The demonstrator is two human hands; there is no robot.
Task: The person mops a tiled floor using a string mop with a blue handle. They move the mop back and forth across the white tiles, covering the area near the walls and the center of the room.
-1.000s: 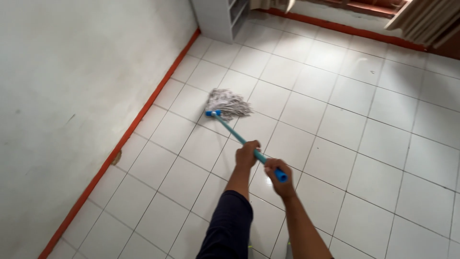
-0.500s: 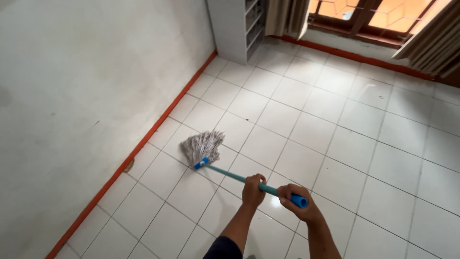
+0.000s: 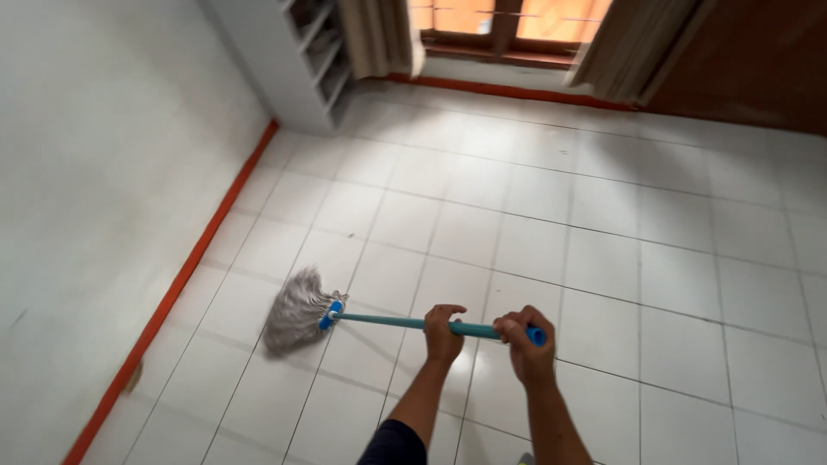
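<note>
Mop (image 3: 297, 314): grey string head flat on white tile floor (image 3: 603, 258), fanned toward the orange baseboard (image 3: 185, 275), near it but not touching. Teal handle (image 3: 388, 322) runs nearly level from the head toward the person. Left hand (image 3: 444, 331) clenched around handle mid-shaft. Right hand (image 3: 524, 343) clenched around the blue end. Shelf unit (image 3: 297, 60) stands far from the mop, along the same baseboard; curtains (image 3: 379, 34) beyond it.
</note>
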